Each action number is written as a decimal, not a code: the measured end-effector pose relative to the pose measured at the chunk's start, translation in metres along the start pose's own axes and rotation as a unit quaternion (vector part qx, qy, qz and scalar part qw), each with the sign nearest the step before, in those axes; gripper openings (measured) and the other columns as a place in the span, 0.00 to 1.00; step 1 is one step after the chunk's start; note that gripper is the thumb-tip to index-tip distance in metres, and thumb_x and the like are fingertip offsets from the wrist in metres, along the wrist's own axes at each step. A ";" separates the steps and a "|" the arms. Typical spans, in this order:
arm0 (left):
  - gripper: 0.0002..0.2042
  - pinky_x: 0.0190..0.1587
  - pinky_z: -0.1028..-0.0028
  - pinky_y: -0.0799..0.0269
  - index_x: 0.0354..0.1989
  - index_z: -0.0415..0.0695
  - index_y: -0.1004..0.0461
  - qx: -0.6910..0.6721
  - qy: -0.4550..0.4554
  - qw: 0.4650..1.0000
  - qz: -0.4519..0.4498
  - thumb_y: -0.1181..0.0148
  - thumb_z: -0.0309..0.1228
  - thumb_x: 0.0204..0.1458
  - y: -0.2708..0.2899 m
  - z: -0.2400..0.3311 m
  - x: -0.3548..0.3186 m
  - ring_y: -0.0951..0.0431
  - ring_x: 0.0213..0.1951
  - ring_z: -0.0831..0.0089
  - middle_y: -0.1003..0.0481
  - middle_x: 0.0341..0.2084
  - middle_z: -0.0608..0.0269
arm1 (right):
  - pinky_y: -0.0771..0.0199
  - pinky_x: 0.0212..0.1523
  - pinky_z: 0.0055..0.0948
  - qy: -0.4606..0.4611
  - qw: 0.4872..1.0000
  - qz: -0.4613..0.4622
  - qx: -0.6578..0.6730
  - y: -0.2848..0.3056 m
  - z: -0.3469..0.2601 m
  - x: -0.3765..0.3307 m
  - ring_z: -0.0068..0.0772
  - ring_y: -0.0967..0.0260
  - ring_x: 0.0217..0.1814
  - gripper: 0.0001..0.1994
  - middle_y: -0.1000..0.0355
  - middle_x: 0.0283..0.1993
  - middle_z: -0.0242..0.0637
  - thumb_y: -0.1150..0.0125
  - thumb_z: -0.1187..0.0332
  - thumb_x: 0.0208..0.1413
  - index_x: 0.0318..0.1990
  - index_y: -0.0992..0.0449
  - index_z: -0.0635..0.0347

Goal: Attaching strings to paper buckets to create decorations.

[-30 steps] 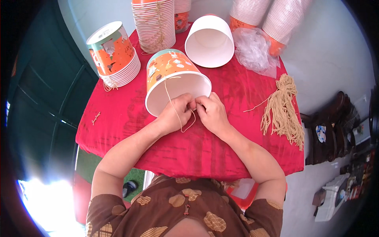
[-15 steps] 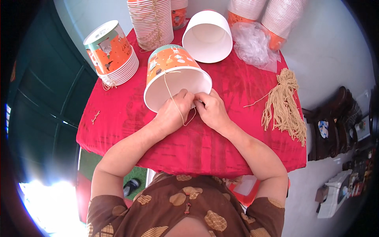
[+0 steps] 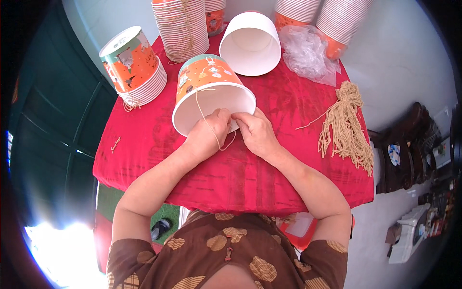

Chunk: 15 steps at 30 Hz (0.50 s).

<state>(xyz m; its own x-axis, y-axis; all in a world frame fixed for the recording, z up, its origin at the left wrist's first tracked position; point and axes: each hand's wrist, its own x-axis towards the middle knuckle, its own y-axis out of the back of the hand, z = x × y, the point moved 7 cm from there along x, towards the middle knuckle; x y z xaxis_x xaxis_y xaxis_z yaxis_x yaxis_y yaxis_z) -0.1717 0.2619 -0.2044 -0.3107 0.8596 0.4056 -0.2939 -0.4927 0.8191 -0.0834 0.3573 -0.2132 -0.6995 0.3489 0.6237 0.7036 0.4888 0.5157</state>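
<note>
A paper bucket (image 3: 198, 77) with an orange and green printed side lies tipped on the table, its white open mouth facing me. Both my hands are closed at the near part of its rim. My left hand (image 3: 210, 132) reaches into the mouth, fingers bent in a pinch. My right hand (image 3: 257, 131) meets it, thumb and fingers pinched together at the rim. A thin beige string (image 3: 198, 103) hangs from the bucket's upper rim, crosses my left hand and loops below toward my right fingers. The pinched end of the string is mostly hidden by my fingers.
The table has a red cloth (image 3: 274, 173). Nested buckets (image 3: 137, 72) stand upside down at left, taller stacks (image 3: 180, 29) behind. A white bucket (image 3: 251, 45) lies at the back beside crumpled clear plastic (image 3: 308, 53). A bundle of beige strings (image 3: 344, 125) lies at right.
The bucket and my hands sit slightly further left in the picture, as does much of the scene. My fingers stay pinched together at the rim, with only a small shift.
</note>
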 end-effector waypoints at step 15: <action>0.08 0.36 0.59 0.27 0.33 0.38 0.32 -0.002 -0.053 0.999 0.006 0.38 0.24 0.50 0.005 0.007 0.001 0.22 0.33 0.50 0.24 0.30 0.49 | 0.30 0.45 0.45 0.000 0.997 -0.066 0.042 0.002 -0.003 0.002 0.53 0.31 0.44 0.08 0.27 0.40 0.50 0.43 0.76 0.53 0.40 0.22 0.63</action>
<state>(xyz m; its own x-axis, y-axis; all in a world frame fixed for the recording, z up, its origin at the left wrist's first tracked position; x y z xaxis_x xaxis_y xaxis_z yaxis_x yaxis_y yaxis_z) -0.1672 0.2609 -0.1975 -0.2165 0.8635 0.4554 -0.2942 -0.5025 0.8130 -0.0829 0.3564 -0.2095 -0.7851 0.2769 0.5541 0.5928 0.5952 0.5425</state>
